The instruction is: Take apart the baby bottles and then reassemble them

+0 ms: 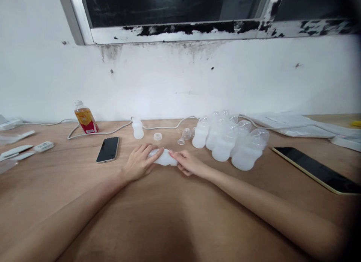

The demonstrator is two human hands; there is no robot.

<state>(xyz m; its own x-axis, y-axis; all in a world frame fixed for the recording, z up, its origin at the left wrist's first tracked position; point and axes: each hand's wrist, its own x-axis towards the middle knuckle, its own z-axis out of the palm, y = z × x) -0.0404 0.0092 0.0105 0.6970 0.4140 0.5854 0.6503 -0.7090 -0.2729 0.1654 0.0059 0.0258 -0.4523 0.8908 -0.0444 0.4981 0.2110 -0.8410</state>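
Between both hands a white translucent baby bottle lies on its side, just above or on the wooden table. My left hand is wrapped round one end of it. At the other end, my right hand grips with the thumb on top; its fingertips are partly hidden. Beyond the hands lies a white bottle collar ring. A clear dome cap and a clear nipple sit right of the ring. Left of the ring stands an uncapped white bottle.
Several capped bottles stand grouped at the right. A phone lies left, a larger dark-screened device far right. A drink bottle and a white cable are near the wall. Plastic bags lie back right.
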